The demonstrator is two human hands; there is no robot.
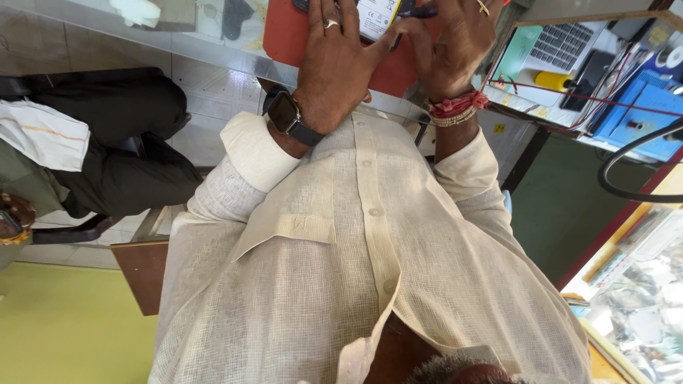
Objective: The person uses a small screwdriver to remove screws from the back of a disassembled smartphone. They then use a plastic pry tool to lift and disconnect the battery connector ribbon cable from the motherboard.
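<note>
My left hand (334, 67), with a ring and a dark wristwatch (287, 117), lies flat with fingers spread on a white flat labelled device (375, 18). The device rests on a red mat (288, 35) at the top edge of the view. My right hand (455, 50), with red thread bands at the wrist, pinches a slim purple-handled tool (418, 12) whose tip points at the device. Both hands are close together, just in front of my cream shirt (356, 263). The upper part of the device is cut off by the frame.
Another person in dark trousers (121, 142) sits at the left. To the right stand a laptop (562, 43), a yellow cylinder (553, 80), a blue box (633, 114), red wires and a black cable (626, 160). A glass display case (640, 299) fills the lower right.
</note>
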